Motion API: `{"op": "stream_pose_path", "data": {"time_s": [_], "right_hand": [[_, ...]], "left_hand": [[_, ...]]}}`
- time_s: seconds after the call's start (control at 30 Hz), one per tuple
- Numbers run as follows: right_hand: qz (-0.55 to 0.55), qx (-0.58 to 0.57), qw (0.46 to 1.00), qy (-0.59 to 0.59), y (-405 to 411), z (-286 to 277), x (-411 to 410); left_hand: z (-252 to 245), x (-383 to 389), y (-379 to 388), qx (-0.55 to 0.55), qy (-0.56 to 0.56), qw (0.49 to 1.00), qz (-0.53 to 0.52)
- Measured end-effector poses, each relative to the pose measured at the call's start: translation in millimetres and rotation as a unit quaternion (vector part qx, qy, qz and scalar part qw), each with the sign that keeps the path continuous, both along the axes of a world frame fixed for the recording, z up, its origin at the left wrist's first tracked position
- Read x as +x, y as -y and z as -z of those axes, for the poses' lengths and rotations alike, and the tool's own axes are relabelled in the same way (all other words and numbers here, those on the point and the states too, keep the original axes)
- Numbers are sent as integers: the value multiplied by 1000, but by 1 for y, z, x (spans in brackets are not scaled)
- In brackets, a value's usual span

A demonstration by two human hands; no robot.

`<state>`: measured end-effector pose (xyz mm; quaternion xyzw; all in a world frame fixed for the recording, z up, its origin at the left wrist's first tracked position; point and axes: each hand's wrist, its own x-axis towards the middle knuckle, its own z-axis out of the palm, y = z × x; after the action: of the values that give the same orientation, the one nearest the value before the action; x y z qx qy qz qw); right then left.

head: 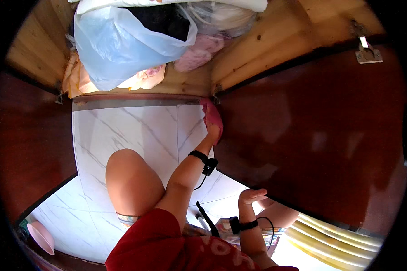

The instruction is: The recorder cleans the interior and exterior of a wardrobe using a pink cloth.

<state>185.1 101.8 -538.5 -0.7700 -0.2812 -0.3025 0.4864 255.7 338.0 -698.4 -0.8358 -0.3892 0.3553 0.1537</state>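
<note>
My left hand (214,129) holds a pink cloth (211,113), which covers most of the fingers. The cloth is at the lower inner corner of the right cabinet door (312,135), close to its lower hinge and the cabinet's front sill (139,97). My right hand (249,195) is at the outer edge of that dark red-brown door, thumb lapping over the inner face. Its other fingers are hidden behind the door. Each wrist carries a black strap with a small device and a cable.
A light blue plastic bag (112,47) with dark contents fills the cabinet's front, beside pink fabric (201,50) and an orange bag (75,78). The left door (34,132) also stands ajar. A pink basin (41,237) rests on the marbled tile floor (132,132). My bare knee (132,179) juts forward.
</note>
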Motion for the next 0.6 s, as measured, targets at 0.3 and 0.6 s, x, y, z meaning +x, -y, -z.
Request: {"op": "stream_pose_path", "data": {"time_s": [0.3,0.6], "right_hand": [[-36,5,998,-43,-9,9,-1],[-77,19,995,-62,-28,35,-10]], "left_hand": [[-138,-32,19,-281,909,174,-253],[-21,12,-96,-148,897,360,-211]]}}
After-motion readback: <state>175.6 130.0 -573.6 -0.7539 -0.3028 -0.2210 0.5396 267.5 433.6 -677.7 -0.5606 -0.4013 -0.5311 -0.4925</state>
